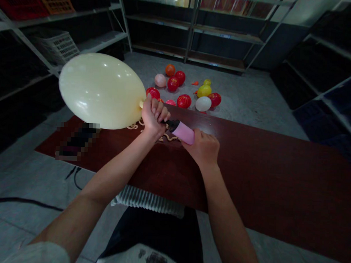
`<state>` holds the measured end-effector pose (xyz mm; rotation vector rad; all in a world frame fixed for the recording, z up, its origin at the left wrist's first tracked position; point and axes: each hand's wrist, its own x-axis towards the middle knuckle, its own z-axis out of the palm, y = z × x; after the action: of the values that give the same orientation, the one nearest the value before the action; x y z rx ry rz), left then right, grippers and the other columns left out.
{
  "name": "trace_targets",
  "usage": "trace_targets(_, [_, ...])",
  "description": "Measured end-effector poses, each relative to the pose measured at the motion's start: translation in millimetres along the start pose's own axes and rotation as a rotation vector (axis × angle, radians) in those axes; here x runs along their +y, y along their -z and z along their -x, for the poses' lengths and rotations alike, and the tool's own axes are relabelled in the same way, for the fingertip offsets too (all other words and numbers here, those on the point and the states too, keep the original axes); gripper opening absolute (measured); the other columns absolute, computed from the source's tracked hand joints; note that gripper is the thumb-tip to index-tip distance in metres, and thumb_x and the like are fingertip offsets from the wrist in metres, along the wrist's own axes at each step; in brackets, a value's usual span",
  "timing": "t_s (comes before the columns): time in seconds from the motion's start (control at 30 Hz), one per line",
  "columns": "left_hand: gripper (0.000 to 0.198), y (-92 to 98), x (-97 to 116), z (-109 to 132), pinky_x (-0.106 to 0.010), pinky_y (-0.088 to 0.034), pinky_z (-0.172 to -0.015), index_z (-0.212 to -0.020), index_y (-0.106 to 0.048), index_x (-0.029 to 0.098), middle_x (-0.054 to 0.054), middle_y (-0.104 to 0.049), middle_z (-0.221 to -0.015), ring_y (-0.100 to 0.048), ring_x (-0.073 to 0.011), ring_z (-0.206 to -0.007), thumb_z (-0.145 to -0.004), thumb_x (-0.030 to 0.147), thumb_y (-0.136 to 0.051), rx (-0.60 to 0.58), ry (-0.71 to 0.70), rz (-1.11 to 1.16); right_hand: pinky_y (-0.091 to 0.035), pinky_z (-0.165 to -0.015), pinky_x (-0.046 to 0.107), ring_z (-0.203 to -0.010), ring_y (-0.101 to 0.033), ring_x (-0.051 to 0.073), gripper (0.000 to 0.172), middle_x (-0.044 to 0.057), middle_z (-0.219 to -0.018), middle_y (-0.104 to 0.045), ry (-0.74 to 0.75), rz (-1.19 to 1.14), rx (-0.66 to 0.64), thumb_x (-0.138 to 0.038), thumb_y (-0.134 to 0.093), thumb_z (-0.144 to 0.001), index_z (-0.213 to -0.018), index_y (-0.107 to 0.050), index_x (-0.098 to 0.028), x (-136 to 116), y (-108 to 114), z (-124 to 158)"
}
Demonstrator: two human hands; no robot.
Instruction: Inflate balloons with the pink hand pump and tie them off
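Observation:
A large, pale yellow balloon [101, 91], inflated, points to the left above the dark red table [249, 165]. My left hand [154, 117] is closed around its neck, where the balloon meets the black nozzle end of a pink hand pump [184, 132]. The pump's pink body is gripped by my right hand [204, 147], its fingers wrapped round the far end. Beneath the hands, several limp, cream-coloured uninflated balloons [171, 138] lie on the table, partly hidden by my left hand and wrist.
A pixelated dark object [79, 141] lies at the table's left end. Beyond the table, several red, yellow, white, pink and orange balloons [184, 101] rest on the floor. Metal shelves [219, 61] stand behind and at both sides; a white crate [63, 47] sits on the left one.

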<state>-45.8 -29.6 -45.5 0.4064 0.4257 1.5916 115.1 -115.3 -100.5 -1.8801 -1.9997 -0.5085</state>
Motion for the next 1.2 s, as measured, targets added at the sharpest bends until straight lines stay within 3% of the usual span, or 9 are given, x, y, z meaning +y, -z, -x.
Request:
trace_targets(0.13, [0.064, -6.2, -6.4, 6.9, -0.024, -0.020, -0.033, -0.052, -0.026, 0.021, 0.007, -0.014, -0.045, -0.010, -0.0088, -0.035, -0.106, 0.049, -0.049, 0.003, 0.044, 0.002, -0.029, -0.063, 0.033, -0.069, -0.063, 0.022, 0.033, 0.011, -0.079, -0.073, -0.029, -0.041, -0.033, -0.050, -0.069, -0.083, -0.089, -0.063, -0.018, -3.8, 1.1, 0.4])
trace_targets(0.43, [0.064, -12.8, 8.4, 2.3, -0.024, -0.020, -0.035, -0.052, -0.021, 0.020, 0.006, -0.012, -0.045, -0.010, -0.0084, -0.034, -0.110, 0.043, -0.038, 0.056, 0.022, -0.017, -0.031, -0.071, 0.034, -0.080, -0.065, 0.023, 0.038, 0.010, -0.093, -0.075, -0.019, -0.083, 0.004, -0.051, -0.067, -0.087, -0.106, -0.065, -0.018, -1.5, -4.6, -4.9])
trace_targets(0.63, [0.060, -6.1, 21.4, -7.3, -0.025, -0.023, -0.037, -0.056, -0.022, 0.022, 0.007, -0.017, -0.046, -0.015, -0.0084, -0.035, -0.105, 0.041, -0.051, 0.079, -0.038, -0.006, -0.030, -0.073, 0.035, -0.083, -0.065, 0.025, 0.044, 0.007, -0.092, -0.074, -0.031, -0.019, 0.051, -0.059, -0.066, -0.087, -0.108, -0.065, -0.020, 6.4, -10.6, -6.0])
trace_targets(0.97, [0.054, 7.0, 51.9, -22.3, -0.022, -0.023, -0.037, -0.058, -0.023, 0.021, 0.007, -0.019, -0.043, -0.017, -0.0068, -0.032, -0.108, 0.030, -0.039, 0.089, -0.122, 0.047, -0.033, -0.077, 0.035, -0.087, -0.063, 0.025, 0.036, 0.010, -0.096, -0.074, -0.048, 0.073, 0.060, -0.047, -0.063, -0.089, -0.111, -0.067, -0.019, 42.1, -17.2, -0.9])
trace_targets(1.2, [0.063, 11.1, 55.5, -24.6, -0.024, -0.022, -0.036, -0.054, -0.022, 0.020, 0.008, -0.017, -0.042, -0.016, -0.0073, -0.032, -0.104, 0.043, -0.053, 0.025, -0.138, 0.087, -0.037, -0.075, 0.033, -0.082, -0.064, 0.024, 0.034, 0.009, -0.096, -0.074, -0.034, 0.086, 0.119, -0.045, -0.061, -0.088, -0.109, -0.069, -0.018, 50.1, -17.4, 0.6])
